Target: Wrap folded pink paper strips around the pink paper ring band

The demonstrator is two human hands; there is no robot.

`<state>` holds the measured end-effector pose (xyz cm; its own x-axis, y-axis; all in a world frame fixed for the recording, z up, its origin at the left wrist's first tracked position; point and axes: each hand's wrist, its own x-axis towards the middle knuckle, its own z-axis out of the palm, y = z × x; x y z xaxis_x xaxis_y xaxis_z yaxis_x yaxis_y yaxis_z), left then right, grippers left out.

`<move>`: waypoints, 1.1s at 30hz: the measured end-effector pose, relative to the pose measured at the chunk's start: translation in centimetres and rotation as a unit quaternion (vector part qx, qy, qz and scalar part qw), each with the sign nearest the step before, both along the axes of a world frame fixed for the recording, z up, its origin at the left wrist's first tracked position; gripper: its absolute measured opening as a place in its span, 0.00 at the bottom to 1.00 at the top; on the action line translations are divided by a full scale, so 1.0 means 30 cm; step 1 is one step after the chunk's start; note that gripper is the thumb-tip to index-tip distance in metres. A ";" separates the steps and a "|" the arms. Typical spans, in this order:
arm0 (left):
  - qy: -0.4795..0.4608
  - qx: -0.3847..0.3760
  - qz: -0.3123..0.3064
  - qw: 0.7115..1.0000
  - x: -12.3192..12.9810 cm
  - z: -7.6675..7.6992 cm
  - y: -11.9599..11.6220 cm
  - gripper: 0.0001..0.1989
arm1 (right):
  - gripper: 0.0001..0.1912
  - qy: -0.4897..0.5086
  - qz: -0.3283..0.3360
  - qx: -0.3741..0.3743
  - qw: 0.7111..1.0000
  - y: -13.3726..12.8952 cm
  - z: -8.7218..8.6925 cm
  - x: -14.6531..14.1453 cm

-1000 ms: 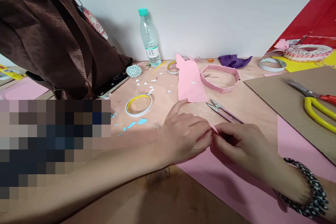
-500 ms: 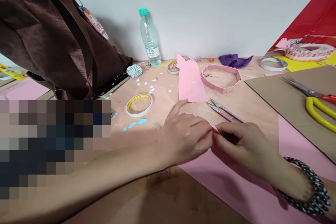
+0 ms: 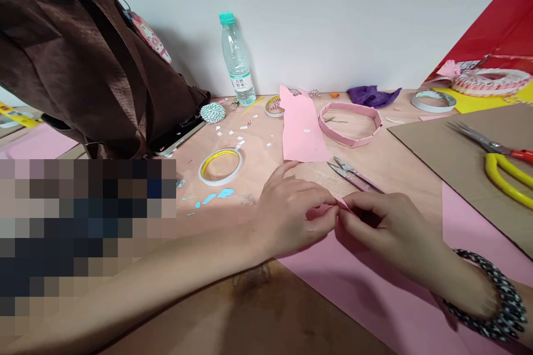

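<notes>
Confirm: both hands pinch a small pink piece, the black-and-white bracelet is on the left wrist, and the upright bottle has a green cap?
One error: the head view shows the bracelet on the right wrist, not the left. The rest stands: left hand and right hand pinch a small pink piece, and the upright bottle has a green cap.

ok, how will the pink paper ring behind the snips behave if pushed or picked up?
The pink paper ring would probably slide, not roll, as it sits with its opening upward. It looks light for its size: thin walls, mostly open space. Pinched, it may flex at the angular bends in its band.
</notes>
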<state>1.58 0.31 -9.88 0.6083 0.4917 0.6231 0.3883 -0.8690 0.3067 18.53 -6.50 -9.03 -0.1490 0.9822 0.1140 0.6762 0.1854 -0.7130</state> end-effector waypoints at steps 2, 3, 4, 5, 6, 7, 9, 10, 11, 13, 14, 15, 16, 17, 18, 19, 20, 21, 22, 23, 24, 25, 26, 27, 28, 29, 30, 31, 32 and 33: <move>0.007 0.037 0.004 0.999 0.001 -0.002 -0.003 0.05 | 0.13 -0.005 0.003 0.005 1.000 0.000 -0.002 -0.004; 0.013 0.055 0.010 0.998 0.002 -0.003 -0.006 0.06 | 0.13 -0.010 0.003 0.008 1.000 0.000 -0.003 -0.007; 0.021 0.071 0.016 0.997 0.003 -0.003 -0.009 0.06 | 0.14 -0.015 0.002 0.010 1.000 0.001 -0.004 -0.010; 0.030 0.082 0.022 0.996 0.003 -0.002 -0.012 0.07 | 0.14 -0.019 -0.001 0.012 1.000 0.001 -0.005 -0.013; 0.038 0.090 0.027 0.995 0.004 -0.001 -0.015 0.08 | 0.14 -0.022 -0.005 0.012 1.000 0.002 -0.005 -0.015; 0.043 0.095 0.031 0.994 0.004 0.000 -0.018 0.08 | 0.14 -0.025 -0.009 0.011 1.000 0.003 -0.006 -0.017; 0.046 0.099 0.036 0.993 0.005 0.003 -0.021 0.09 | 0.14 -0.029 -0.012 0.011 0.999 0.004 -0.004 -0.020; 0.045 0.096 0.038 0.994 0.005 0.003 -0.022 0.08 | 0.14 -0.030 -0.012 0.008 0.999 0.004 -0.003 -0.020; 0.042 0.089 0.040 0.994 0.005 0.003 -0.021 0.08 | 0.14 -0.028 -0.013 0.005 1.000 0.005 -0.001 -0.019; 0.035 0.060 0.041 0.997 0.004 0.002 -0.018 0.07 | 0.14 -0.019 -0.010 -0.004 1.000 0.007 0.003 -0.015; 0.032 0.040 0.042 0.998 0.003 0.002 -0.017 0.07 | 0.14 -0.012 -0.008 -0.010 1.000 0.008 0.004 -0.012; 0.030 0.018 0.042 0.999 0.002 0.002 -0.015 0.07 | 0.14 -0.003 -0.004 -0.017 1.000 0.009 0.005 -0.009; 0.030 -0.004 0.041 0.999 0.001 0.004 -0.014 0.06 | 0.15 0.007 0.001 -0.023 1.000 0.011 0.004 -0.006; 0.034 -0.024 0.040 0.998 0.000 0.006 -0.014 0.06 | 0.16 0.018 0.007 -0.030 0.999 0.013 0.002 -0.002; 0.039 -0.043 0.040 0.998 -0.001 0.009 -0.014 0.06 | 0.16 0.028 0.012 -0.038 0.999 0.015 -0.002 0.001; 0.042 -0.057 0.042 0.997 -0.002 0.013 -0.015 0.06 | 0.16 0.038 0.015 -0.046 0.998 0.018 -0.007 0.004; 0.044 -0.070 0.042 0.996 -0.004 0.018 -0.016 0.06 | 0.17 0.047 0.017 -0.052 0.997 0.020 -0.012 0.007; 0.043 -0.081 0.042 0.995 -0.005 0.024 -0.017 0.06 | 0.16 0.054 0.018 -0.057 0.997 0.022 -0.017 0.009; 0.038 -0.094 0.037 0.994 -0.007 0.029 -0.018 0.05 | 0.16 0.060 0.018 -0.060 0.996 0.024 -0.022 0.012; 0.030 -0.113 0.026 0.993 -0.009 0.034 -0.017 0.04 | 0.15 0.065 0.019 -0.064 0.996 0.026 -0.027 0.013; 0.021 -0.143 0.010 0.989 -0.010 0.039 -0.016 0.04 | 0.15 0.071 0.022 -0.069 0.995 0.027 -0.030 0.015; 0.010 -0.185 -0.007 0.983 -0.012 0.042 -0.013 0.03 | 0.14 0.078 0.028 -0.076 0.994 0.028 -0.032 0.017; -0.003 -0.235 -0.022 0.972 -0.013 0.044 -0.009 0.04 | 0.14 0.089 0.036 -0.086 0.992 0.029 -0.033 0.019; -0.020 -0.289 -0.034 0.956 -0.014 0.044 -0.005 0.04 | 0.14 0.103 0.046 -0.096 0.989 0.029 -0.034 0.021; -0.040 -0.345 -0.045 0.937 -0.014 0.044 -0.001 0.05 | 0.14 0.117 0.056 -0.106 0.986 0.028 -0.034 0.024; -0.063 -0.397 -0.054 0.914 -0.014 0.042 0.003 0.06 | 0.15 0.130 0.064 -0.113 0.983 0.028 -0.034 0.026; -0.085 -0.439 -0.064 0.892 -0.013 0.039 0.005 0.07 | 0.15 0.140 0.069 -0.118 0.981 0.027 -0.034 0.029; -0.100 -0.467 -0.073 0.876 -0.013 0.036 0.007 0.06 | 0.16 0.146 0.071 -0.120 0.979 0.027 -0.033 0.030; -0.105 -0.479 -0.078 0.868 -0.013 0.034 0.008 0.06 | 0.16 0.150 0.071 -0.120 0.979 0.027 -0.033 0.032; -0.099 -0.472 -0.077 0.873 -0.013 0.033 0.008 0.06 | 0.17 0.150 0.072 -0.122 0.979 0.027 -0.033 0.032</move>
<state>1.19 0.56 -8.88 0.6388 0.7646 0.0860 0.1471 -0.2310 0.9618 19.50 -5.70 -10.03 -0.2833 0.9571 -0.0608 0.4094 0.0633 -0.9102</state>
